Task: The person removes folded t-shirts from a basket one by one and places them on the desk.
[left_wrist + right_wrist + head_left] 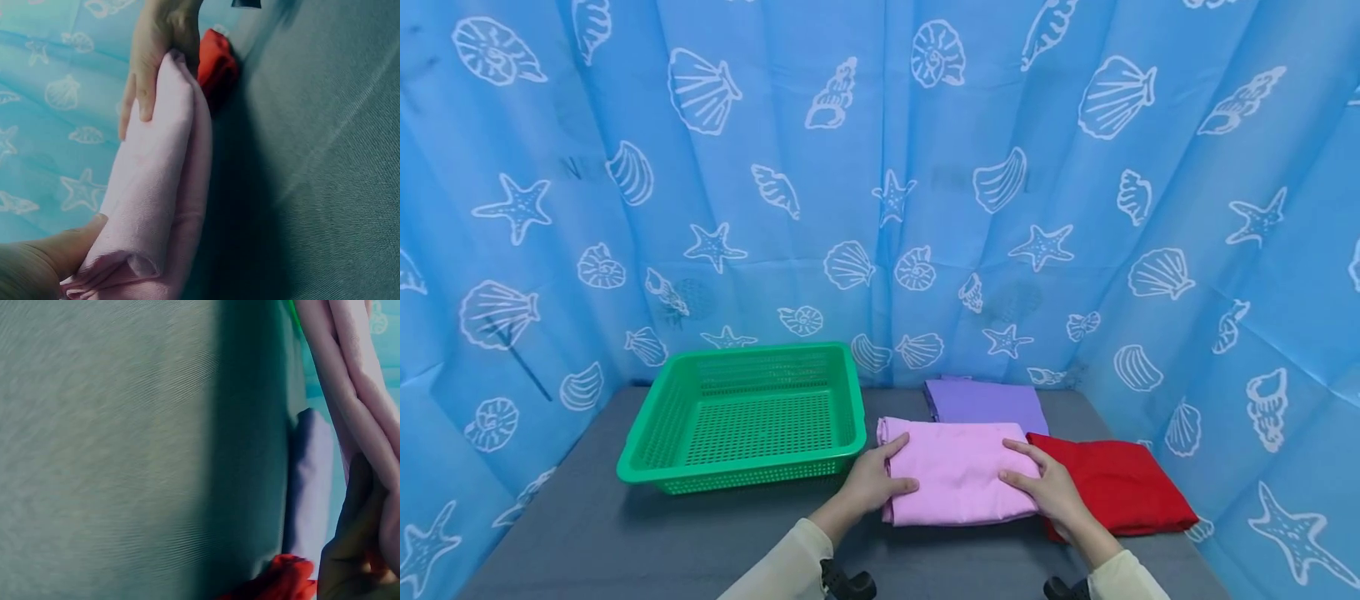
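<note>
A folded pink cloth (958, 475) is held level between both hands in the head view. My left hand (871, 482) grips its left end, thumb on top. The right hand (1051, 490) grips the opposite end, with thumb and a finger over the upper face; its other fingers are hidden underneath. In the right wrist view, a gap shows between the pink cloth (356, 381) and the table, so it is off the surface. Folded layers show along the pink cloth's edge (187, 169) in the left wrist view.
A green plastic basket (752, 477) with perforated sides stands at the left. Behind the pink cloth lies a folded purple cloth (992, 404), and a folded red cloth (1120, 487) lies at the right. All rest on a grey table (715, 542) before a blue shell-patterned curtain (880, 208).
</note>
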Available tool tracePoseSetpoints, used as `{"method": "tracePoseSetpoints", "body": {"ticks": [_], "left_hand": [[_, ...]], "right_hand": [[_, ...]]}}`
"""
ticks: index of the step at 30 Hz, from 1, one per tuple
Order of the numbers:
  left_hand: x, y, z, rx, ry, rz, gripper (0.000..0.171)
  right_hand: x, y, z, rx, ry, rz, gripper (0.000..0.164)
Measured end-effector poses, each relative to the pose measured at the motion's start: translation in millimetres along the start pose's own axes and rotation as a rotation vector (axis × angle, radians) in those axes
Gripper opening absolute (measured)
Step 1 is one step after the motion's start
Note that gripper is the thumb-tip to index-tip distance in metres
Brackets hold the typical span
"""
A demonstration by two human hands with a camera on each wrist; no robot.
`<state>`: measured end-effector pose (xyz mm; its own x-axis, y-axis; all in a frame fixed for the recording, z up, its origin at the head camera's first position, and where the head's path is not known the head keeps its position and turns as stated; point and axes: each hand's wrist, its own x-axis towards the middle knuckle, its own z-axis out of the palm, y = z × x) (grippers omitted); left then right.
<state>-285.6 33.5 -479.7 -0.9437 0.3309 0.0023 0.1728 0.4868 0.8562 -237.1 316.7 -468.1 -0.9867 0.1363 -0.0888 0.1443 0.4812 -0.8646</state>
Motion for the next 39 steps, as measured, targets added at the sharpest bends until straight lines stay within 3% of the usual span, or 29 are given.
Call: {"method": "tracePoseSetpoints", "body": {"ticks": [9, 19, 27, 34, 39], "left_hand": [[6.6, -11.2, 16.3, -0.018, 0.007, -0.017, 0.072], [4.2, -22.7, 24.3, -0.049, 0.022, -0.010, 0.071], [0.3, -22.1, 26.3, -0.061, 0.055, 0.001, 0.065], [-3.7, -26.2, 23.3, 0.018, 0.049, 0.073, 0.057], [-11.1, -10.6, 1.6, 0.243, -0.082, 0.069, 0.052]], "right_hand": [[-1, 13, 5, -0.065, 0.034, -0.015, 0.070], [2, 25, 12, -0.112, 0.049, 0.027, 0.068], [2, 28, 11, -0.194, 0.080, 0.015, 0.060], [0, 20, 9, -0.363, 0.075, -0.028, 0.057], [-2, 1, 1, -0.566, 0.037, -0.105, 0.059]]}}
